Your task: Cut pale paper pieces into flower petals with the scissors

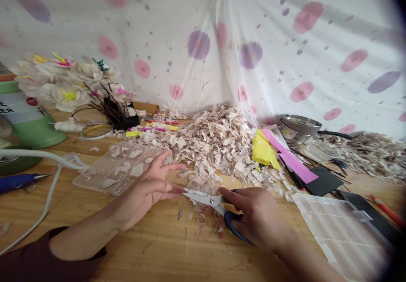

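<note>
Green container [38,133] toward left edge of table [149,252]: pale label [23,109] with dark capitals, upper line ending "E", lower line ending "ER"; beginnings of both lines cut off by picture border. Round red emblem [31,101] on same container: lettering too small to read.

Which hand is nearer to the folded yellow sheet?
Right. The right hand, gripping scissors, is in front of the yellow sheet, not touching; the left hand is farther off, to its left.
</note>
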Demonstrator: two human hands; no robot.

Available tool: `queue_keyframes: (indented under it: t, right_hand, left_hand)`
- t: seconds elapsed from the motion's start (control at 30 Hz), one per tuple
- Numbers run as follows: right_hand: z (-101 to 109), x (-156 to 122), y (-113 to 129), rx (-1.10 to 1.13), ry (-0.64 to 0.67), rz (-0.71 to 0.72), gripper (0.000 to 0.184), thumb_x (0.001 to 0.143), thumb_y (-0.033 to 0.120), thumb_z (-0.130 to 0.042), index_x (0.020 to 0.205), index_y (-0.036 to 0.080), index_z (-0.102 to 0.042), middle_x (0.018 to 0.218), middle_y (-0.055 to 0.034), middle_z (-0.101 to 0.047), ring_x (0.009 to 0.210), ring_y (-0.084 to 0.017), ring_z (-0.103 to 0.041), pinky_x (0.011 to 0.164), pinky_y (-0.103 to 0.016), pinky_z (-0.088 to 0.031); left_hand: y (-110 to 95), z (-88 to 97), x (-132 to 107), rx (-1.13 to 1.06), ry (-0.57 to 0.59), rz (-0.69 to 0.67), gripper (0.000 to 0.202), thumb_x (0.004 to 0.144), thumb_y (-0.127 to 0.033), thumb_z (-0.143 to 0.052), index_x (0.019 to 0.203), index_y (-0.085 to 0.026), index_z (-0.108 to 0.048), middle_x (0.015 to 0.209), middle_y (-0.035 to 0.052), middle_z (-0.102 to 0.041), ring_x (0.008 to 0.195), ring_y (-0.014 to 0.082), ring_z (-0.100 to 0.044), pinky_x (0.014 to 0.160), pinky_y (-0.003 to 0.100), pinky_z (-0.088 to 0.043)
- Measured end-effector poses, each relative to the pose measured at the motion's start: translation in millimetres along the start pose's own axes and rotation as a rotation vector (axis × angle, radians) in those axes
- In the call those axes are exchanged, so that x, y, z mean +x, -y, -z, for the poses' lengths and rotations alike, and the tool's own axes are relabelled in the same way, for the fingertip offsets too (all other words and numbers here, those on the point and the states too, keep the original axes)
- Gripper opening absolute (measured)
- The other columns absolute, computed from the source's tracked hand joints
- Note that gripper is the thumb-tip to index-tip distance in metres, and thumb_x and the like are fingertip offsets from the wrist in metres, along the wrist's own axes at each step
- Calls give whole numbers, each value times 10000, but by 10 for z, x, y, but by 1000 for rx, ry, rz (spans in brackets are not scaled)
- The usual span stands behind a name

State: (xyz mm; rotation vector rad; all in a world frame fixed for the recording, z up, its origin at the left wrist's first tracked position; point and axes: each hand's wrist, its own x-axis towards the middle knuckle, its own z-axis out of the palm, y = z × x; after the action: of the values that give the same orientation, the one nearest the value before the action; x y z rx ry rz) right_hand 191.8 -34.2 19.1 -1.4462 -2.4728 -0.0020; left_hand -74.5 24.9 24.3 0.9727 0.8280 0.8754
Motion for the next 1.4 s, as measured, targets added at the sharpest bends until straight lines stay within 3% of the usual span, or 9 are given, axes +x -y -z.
queue_keyframes:
  t: [0.37, 0.63, 1.13, 1.4]
  right_hand:
    - [39, 18, 28, 12, 60, -22, 383, 788, 339, -680, 1149, 216, -650, 771, -47, -725, 659, -194, -643, 583, -284, -342]
    - [-18, 10, 22, 7, 76, 7, 352, 818, 430, -661, 1100, 220, -641, 791, -38, -739, 663, -193, -652, 592, -295, -335]
    - [-9, 47, 18, -59, 148, 12, 252, 752, 219, -645, 1005, 219, -639, 737, -14, -719, 615, -155, -601, 556, -288, -237]
    - [-7, 58, 17, -97, 167, 5, 279, 739, 193, -623, 1016, 220, -629, 736, -13, -707, 617, -161, -586, 558, -301, -221]
  left_hand:
    - [48, 28, 1, 157, 85, -82, 776, 778, -242, -567, 1454, -360, -205, 1427, 127, -479, 883, 276, -709, 974, 569, -391]
    - [123, 70, 17, 254, 163, -145, 778, 812, -277, -575, 1462, -413, -169, 1480, 110, -412, 909, 270, -691, 923, 528, -431]
    - [164, 98, 2, 283, 200, -166, 784, 832, -285, -577, 1476, -431, -156, 1507, 106, -389, 918, 248, -668, 866, 477, -475]
    - [164, 87, 1, 277, 175, -155, 787, 819, -277, -591, 1471, -430, -179, 1495, 114, -404, 875, 248, -678, 845, 483, -485]
